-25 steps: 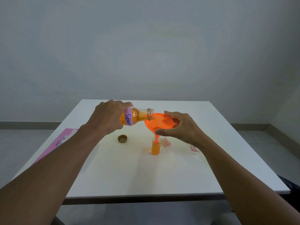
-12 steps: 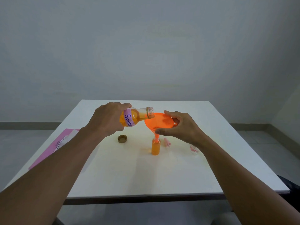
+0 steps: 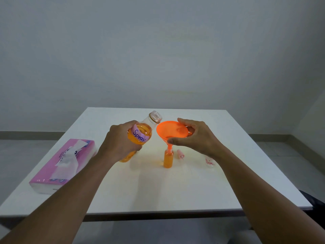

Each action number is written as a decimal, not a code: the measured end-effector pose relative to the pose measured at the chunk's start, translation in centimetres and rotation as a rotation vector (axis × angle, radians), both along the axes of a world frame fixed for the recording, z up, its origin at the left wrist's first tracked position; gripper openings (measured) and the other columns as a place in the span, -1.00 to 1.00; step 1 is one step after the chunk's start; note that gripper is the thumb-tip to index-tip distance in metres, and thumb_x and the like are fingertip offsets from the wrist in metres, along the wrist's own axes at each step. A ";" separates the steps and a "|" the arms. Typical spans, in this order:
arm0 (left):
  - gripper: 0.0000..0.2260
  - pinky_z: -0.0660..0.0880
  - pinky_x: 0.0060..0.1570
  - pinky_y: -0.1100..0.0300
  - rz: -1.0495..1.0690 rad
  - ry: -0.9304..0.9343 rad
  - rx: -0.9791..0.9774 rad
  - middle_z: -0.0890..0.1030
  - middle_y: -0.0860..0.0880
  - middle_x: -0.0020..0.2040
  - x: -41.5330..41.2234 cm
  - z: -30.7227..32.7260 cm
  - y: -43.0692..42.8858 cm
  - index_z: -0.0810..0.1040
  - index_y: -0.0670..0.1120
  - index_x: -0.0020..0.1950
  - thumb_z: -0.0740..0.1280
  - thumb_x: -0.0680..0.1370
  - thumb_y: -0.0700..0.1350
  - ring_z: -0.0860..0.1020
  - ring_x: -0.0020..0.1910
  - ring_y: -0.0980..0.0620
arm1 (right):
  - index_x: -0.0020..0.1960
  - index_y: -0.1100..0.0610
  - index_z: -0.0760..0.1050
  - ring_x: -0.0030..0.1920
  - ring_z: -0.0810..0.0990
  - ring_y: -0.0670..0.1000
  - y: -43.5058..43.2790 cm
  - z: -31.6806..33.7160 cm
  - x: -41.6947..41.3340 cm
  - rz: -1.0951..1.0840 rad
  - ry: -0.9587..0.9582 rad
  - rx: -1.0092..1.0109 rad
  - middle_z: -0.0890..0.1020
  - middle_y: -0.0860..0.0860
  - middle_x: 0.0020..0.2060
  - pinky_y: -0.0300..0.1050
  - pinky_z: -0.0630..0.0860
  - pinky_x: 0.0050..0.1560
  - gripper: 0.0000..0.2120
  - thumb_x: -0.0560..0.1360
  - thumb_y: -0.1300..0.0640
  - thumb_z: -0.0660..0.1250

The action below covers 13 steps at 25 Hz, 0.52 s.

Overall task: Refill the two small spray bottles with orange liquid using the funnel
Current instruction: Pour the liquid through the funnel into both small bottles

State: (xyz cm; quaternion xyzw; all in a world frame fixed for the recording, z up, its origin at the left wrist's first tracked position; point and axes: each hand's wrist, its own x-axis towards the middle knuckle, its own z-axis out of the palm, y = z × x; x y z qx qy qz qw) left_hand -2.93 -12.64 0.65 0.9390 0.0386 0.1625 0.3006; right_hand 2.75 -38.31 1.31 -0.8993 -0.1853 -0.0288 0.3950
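My left hand [image 3: 121, 142] grips a clear bottle [image 3: 140, 136] of orange liquid labelled "Spray"; its open mouth tilts up and away, left of the funnel. The orange funnel [image 3: 171, 132] stands with its spout in a small spray bottle [image 3: 168, 160], which is full of orange liquid. My right hand [image 3: 195, 136] holds the funnel's rim between thumb and fingers. A pink spray top [image 3: 180, 154] lies just right of the small bottle. Partly hidden behind my right forearm is a second small bottle [image 3: 209, 162] with pink print.
A pink tissue pack [image 3: 65, 162] lies at the left side of the white table [image 3: 158, 191]. The table's near edge runs below my forearms. The brown cap is hidden behind the large bottle.
My left hand has tipped the large bottle back from pouring to nearly upright and lowered it. The small bottle looks fuller. The view has shifted, bringing the tissue pack into sight.
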 end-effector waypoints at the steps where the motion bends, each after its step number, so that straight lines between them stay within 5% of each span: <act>1: -0.31 0.51 0.01 0.11 0.014 -0.007 -0.039 0.56 0.04 0.07 -0.2 -0.2 -0.2 0.47 0.02 0.37 0.63 0.28 -0.07 0.51 0.03 0.01 | 0.51 -0.05 0.38 0.34 0.49 0.04 0.0 0.1 0.0 -0.001 -0.001 0.002 0.46 -0.05 0.45 -0.02 0.55 0.22 -0.03 0.20 -0.37 0.55; 13: -0.33 0.51 0.05 0.10 0.085 -0.007 -0.146 0.62 -0.02 0.17 -1.6 -1.7 -0.7 0.48 0.00 0.36 0.62 0.29 -0.05 0.52 0.01 0.02 | 0.50 -0.03 0.40 0.21 0.47 -0.09 -0.2 0.5 -0.4 -0.016 -0.021 0.077 0.49 -0.06 0.43 -0.10 0.53 0.20 -0.08 0.23 -0.28 0.60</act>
